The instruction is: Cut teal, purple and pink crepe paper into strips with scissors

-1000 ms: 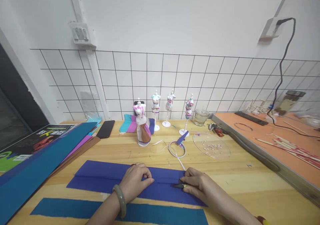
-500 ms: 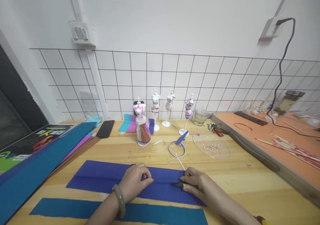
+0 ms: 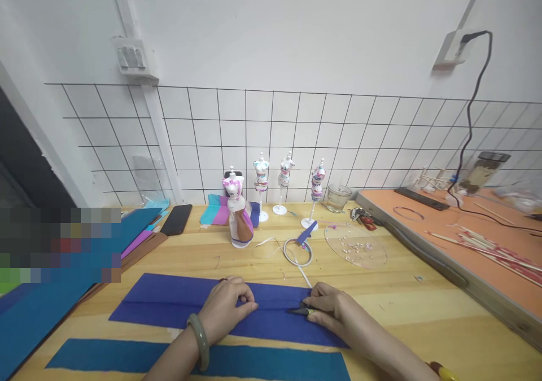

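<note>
A dark blue sheet of what looks like crepe paper [image 3: 169, 297] lies flat before me, with a crease running lengthwise. My left hand [image 3: 231, 307], wearing a jade-coloured bangle [image 3: 198, 340], rests on its middle; the fingers are curled, and thumb and forefinger come together at the sheet. In my right hand [image 3: 328, 307] is a small pair of scissors [image 3: 300, 311], dark blades pointing left along the crease; most of the handle is hidden in the closed fingers. Nearer me, a teal strip [image 3: 262, 363] lies partly under my left forearm.
Small dress-form figures [image 3: 240, 217] stand at the back. A roll of white tape [image 3: 297, 252], a clear disc of beads [image 3: 356, 246] and a glass jar [image 3: 337, 199] lie beyond my hands. A phone [image 3: 176, 220] and coloured sheets [image 3: 139, 231] are left; an orange board [image 3: 444, 231] is right.
The whole view has shifted slightly. Both hands keep nearly the same place on the blue sheet, and the scissors still point left.
</note>
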`<state>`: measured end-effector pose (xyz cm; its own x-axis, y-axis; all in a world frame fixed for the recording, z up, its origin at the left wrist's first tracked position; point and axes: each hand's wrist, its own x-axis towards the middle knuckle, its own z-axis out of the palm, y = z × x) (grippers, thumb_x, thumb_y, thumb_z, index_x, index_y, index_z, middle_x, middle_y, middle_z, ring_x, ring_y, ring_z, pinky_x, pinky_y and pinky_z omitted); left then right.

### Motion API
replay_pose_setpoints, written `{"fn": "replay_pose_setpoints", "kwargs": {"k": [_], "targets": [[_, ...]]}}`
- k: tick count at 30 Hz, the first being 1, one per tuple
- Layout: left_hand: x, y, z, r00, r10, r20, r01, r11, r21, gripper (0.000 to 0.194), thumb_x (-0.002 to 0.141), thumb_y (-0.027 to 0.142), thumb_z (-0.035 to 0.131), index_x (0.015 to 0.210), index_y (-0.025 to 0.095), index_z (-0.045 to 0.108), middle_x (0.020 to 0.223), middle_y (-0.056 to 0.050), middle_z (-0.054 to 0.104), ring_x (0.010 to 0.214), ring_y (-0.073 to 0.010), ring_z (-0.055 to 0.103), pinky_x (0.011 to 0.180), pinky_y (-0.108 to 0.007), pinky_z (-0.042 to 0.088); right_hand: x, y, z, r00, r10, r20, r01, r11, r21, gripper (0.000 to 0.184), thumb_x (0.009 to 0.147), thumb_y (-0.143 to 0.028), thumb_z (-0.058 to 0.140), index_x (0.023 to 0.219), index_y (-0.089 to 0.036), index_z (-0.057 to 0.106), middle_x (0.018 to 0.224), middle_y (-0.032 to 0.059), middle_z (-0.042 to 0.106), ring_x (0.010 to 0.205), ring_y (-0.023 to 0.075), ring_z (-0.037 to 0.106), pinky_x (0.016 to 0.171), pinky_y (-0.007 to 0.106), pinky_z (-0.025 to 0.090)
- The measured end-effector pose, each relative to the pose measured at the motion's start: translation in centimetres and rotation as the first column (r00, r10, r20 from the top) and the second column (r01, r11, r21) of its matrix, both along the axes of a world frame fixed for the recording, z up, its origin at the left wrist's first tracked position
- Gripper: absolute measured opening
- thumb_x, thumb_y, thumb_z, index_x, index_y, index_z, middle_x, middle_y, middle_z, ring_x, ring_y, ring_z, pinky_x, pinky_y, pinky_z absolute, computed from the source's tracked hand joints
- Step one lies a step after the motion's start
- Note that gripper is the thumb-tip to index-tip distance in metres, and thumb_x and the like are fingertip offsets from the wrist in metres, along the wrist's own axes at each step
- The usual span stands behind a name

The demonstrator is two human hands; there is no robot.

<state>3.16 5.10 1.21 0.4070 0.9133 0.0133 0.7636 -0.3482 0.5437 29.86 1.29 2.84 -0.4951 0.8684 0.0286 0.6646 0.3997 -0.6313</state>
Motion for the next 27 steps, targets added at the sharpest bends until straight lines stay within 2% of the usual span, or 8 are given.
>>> {"fn": "replay_pose_setpoints", "kwargs": {"k": [6,12,20,27], "targets": [[0.0,-0.02,0.04,1.0,-0.002,0.004,0.002,1.0,0.0,0.011,0.073,0.031,0.059,0.071,0.023,0.065,0.076,0.002,0.061,0.078,-0.0143,0.055,0.071,-0.024,0.036,-0.07,0.01,-0.13,1.0,-0.013,0.014,0.012,1.0,0.018,0.03,0.092,-0.038,0.043,0.079,-0.02,0.063,0.078,0.0007,0.05,0.074,0.0141,0.052,0.065,0.022,0.039],[0.07,0.01,0.12,1.0,-0.009,0.003,0.009,1.0,0.003,0.011,0.074,0.031,0.058,0.071,0.023,0.065,0.076,0.002,0.062,0.079,-0.0143,0.055,0.07,-0.024,0.037,0.04,0.15,-0.34,1.0,-0.015,0.019,0.015,1.0,0.019,0.027,0.091,-0.037,0.045,0.082,-0.02,0.064,0.079,0.001,0.051,0.074,0.0142,0.052,0.065,0.022,0.039],[0.0,0.05,-0.06,1.0,-0.009,0.006,0.009,1.0,-0.004,0.011,0.073,0.031,0.059,0.07,0.023,0.066,0.075,0.002,0.062,0.078,-0.0143,0.055,0.07,-0.024,0.037,0.01,0.15,-0.8,0.999,-0.019,0.029,0.018,0.999,0.044,0.028,0.091,-0.036,0.044,0.075,-0.02,0.062,0.077,0.0,0.051,0.071,0.0131,0.052,0.063,0.021,0.037],[-0.12,0.16,-0.19,1.0,-0.013,0.01,0.013,1.0,0.002,0.011,0.073,0.032,0.059,0.07,0.023,0.065,0.076,0.001,0.062,0.079,-0.0149,0.055,0.071,-0.024,0.037,0.05,0.08,-0.62,1.0,-0.014,0.021,0.014,1.0,0.017,0.026,0.09,-0.035,0.046,0.075,-0.021,0.062,0.078,-0.0001,0.051,0.072,0.0134,0.052,0.063,0.021,0.038]]}}
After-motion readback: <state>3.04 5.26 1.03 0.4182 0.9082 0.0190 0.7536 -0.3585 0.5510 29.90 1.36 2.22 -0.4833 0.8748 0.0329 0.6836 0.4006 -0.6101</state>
